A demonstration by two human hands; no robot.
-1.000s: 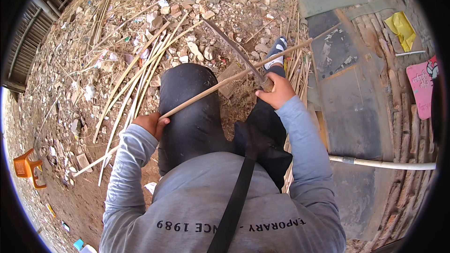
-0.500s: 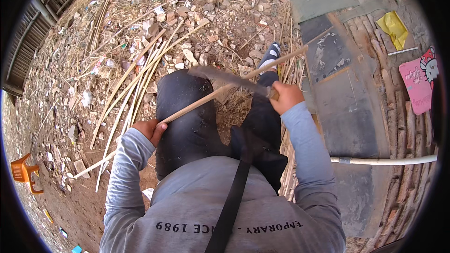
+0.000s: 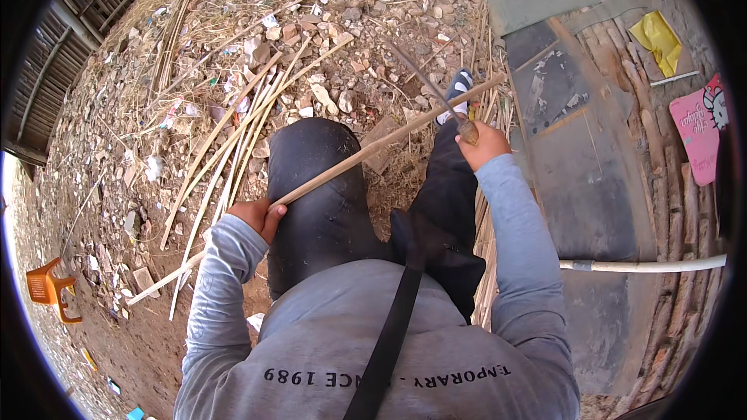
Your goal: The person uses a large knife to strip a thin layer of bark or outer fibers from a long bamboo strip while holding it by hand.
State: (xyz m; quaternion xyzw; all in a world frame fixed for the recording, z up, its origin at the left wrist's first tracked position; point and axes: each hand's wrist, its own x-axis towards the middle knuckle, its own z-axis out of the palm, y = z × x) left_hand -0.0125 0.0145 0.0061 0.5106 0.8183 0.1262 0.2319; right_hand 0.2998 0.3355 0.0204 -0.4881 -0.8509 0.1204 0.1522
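Note:
A long, pale strip of split bamboo (image 3: 366,152) slants across my dark trousers, its far end up to the right beyond my thigh. My left hand (image 3: 263,218) is closed round it beside my left knee, and its near end sticks out past my left forearm. My right hand (image 3: 484,146) grips the wooden handle of a long-bladed knife (image 3: 424,78). The blade points up and to the left, crossing the strip near my right foot; whether it touches the strip I cannot tell.
Several loose bamboo strips (image 3: 241,136) lie on rubble-strewn ground to the left. More strips (image 3: 486,264) lie along my right side, next to dark boards (image 3: 583,187). A white pipe (image 3: 646,267) is at the right, an orange plastic chair (image 3: 51,289) at the far left.
The knife has swung from pointing left over the strip to pointing up and away. My right hand has risen slightly and moved right; my left hand keeps its hold.

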